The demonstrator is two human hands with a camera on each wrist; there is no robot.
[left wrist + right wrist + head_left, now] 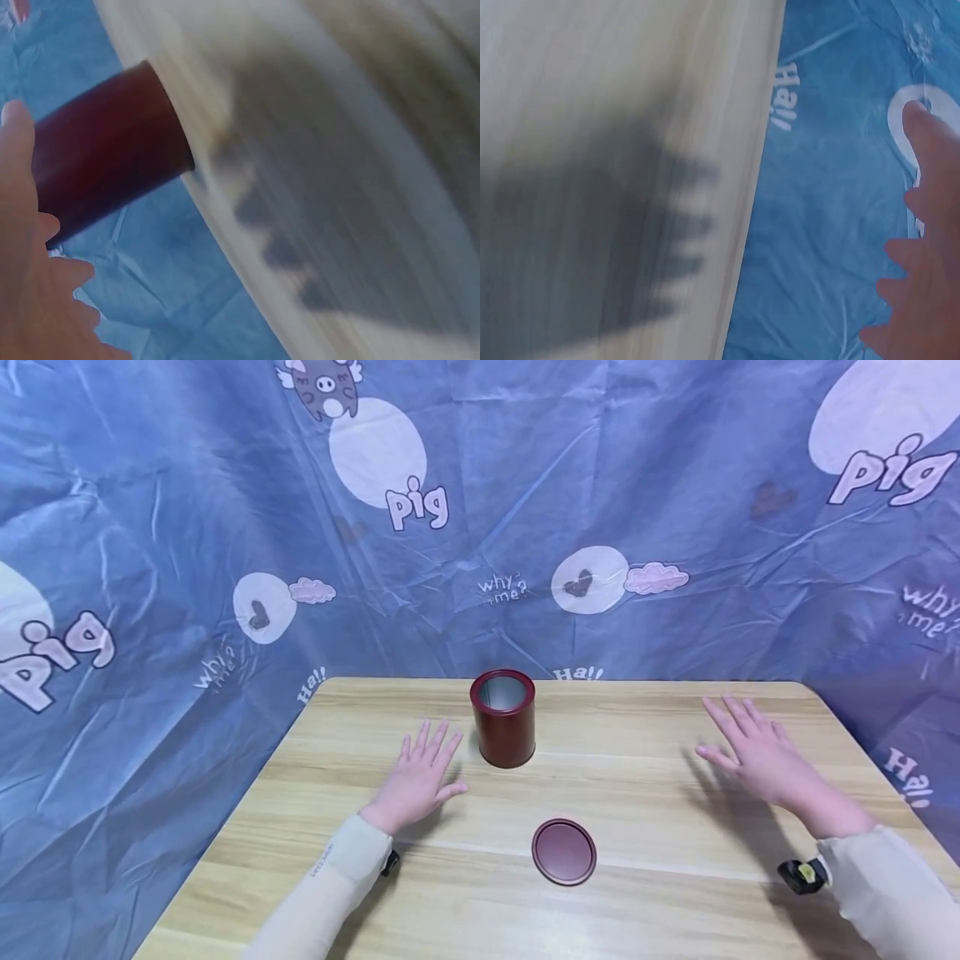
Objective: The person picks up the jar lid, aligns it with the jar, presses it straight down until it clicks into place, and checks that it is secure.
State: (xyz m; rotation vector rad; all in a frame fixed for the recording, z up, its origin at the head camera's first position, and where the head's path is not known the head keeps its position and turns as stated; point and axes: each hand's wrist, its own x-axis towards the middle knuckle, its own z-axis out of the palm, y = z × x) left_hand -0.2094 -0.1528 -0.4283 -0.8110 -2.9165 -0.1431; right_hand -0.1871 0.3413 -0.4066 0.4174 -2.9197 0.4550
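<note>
A dark red cylindrical tin (507, 735) stands upright toward the back of the table, its top uncovered and its grey inside showing. In front of it and a little to the right lies a round dark red lid (564, 852), flat on the wood. My left hand (417, 781) hovers to the left of the tin with straight, spread fingers, apart from it. The same tin (112, 146) fills the left part of the left wrist view, beyond the thumb. Far to the right, my right hand (767, 762) is held above the table, fingers spread, holding nothing.
The light wooden table (645, 793) ends at a back edge just behind the tin. A blue cloth (510, 527) printed with pigs and words hangs behind and along both sides. Both hands cast shadows on the wood.
</note>
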